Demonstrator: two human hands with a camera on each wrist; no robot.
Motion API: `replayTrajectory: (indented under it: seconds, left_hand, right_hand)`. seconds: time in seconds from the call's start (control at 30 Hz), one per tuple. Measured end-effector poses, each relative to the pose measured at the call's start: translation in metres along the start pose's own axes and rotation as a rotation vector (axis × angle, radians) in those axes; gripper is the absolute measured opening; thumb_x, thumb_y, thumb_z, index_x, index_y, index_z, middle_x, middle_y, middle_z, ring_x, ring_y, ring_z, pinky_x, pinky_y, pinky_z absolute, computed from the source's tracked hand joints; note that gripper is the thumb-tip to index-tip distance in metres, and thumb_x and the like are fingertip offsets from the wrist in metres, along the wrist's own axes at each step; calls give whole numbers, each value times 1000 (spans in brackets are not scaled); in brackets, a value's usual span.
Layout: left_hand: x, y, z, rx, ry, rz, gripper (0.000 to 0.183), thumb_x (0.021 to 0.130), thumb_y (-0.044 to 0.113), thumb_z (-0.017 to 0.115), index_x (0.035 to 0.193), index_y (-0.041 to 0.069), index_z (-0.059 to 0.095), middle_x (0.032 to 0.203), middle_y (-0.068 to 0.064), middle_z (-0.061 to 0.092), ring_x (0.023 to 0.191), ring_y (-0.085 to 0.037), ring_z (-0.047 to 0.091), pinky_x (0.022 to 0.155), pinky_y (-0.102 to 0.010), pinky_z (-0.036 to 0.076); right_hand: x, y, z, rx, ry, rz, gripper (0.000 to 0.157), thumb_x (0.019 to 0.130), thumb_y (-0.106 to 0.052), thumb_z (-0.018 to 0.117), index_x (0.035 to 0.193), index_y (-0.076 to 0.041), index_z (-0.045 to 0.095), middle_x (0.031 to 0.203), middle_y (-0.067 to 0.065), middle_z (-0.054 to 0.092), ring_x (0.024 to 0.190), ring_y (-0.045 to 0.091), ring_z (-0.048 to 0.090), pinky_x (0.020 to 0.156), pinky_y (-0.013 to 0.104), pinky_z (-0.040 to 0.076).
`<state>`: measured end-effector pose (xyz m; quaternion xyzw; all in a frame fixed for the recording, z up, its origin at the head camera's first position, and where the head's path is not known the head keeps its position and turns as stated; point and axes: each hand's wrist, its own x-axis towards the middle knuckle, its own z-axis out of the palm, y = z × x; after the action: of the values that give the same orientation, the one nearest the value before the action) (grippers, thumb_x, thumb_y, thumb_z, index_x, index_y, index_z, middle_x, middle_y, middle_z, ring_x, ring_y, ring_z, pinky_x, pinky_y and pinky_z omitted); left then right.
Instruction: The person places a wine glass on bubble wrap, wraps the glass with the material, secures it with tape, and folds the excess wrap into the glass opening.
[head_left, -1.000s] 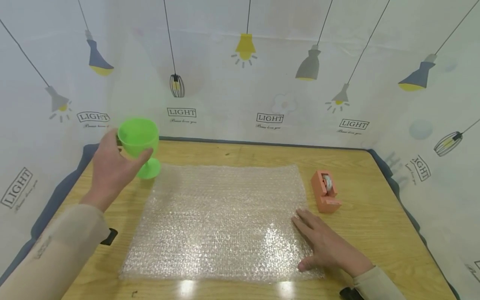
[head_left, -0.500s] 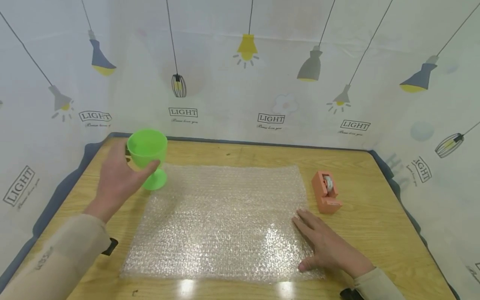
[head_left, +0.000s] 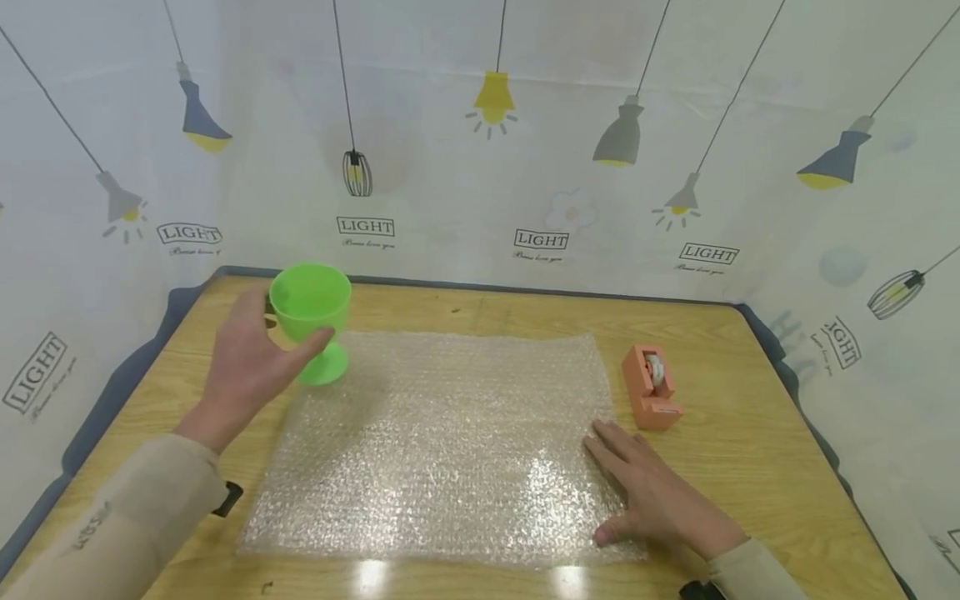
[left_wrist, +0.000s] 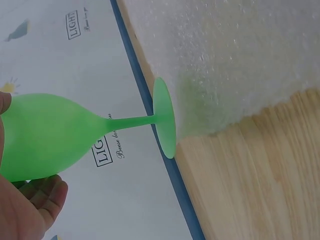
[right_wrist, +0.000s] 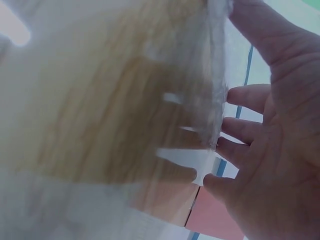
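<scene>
Has a lamp-printed curtain [head_left: 420, 108] hung behind and at the sides, perhaps as a screen. Uses the wooden table [head_left: 750, 450] as a base, presumably for its level surface. Has a transparent sheet of bubble wrap [head_left: 450, 433] lying flat over the middle, likely so as to expose its whole face. Rests the right hand [head_left: 652, 496] on the sheet's right edge, probably to steady it. Holds a green goblet [head_left: 315, 308] roughly upright in the left hand [head_left: 243, 358], at the sheet's far left corner; seems lifted, though impossible to say for certain. Has an orange tape dispenser [head_left: 651, 407] standing just beyond the sheet's right side, perhaps to be handy without covering it. Curls the left fingers [left_wrist: 52, 195] round the goblet's bowl, opposite the thumb, apparently to leave stem and foot free. Spreads the right fingers [right_wrist: 245, 130] apart, touching the sheet, gripping nothing.
</scene>
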<state>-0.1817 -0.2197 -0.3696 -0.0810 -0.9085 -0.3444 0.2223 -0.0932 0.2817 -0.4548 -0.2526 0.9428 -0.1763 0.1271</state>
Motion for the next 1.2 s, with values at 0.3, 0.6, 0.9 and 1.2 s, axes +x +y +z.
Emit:
replayTrajectory:
  seconds: [0.3,0.6,0.9,1.2]
  left_hand:
    - [-2,9,6,-21,11,52,73,81,23,88,137,-4,51,122,-19,60,103,-32,58,83,-48,49]
    - [-5,13,11,-22,25,104,72,79,20,90,135,-5,52,118,-18,62,99,-31,60,80,-44,50]
    - [-6,14,17,-39,17,109,73,80,22,90,137,-5,52,116,-18,63,98,-29,60,80,-40,50]
    - [-7,16,23,-64,12,115,74,79,23,90,138,-4,52,116,-17,64,97,-29,62,79,-39,50]
  right_hand:
    - [4,-1,0,-24,5,-19,129,63,-76,77,158,1,35,167,28,19,152,49,20,121,69,18]
    - [9,-2,1,-47,1,-32,128,64,-76,77,157,2,36,166,29,20,152,51,20,120,69,20]
    - [14,-3,2,-42,1,-38,128,65,-75,78,158,2,35,167,29,18,152,51,19,120,69,21]
    - [20,-4,2,-34,-12,-47,127,67,-73,78,159,2,32,168,29,15,152,50,19,121,67,20]
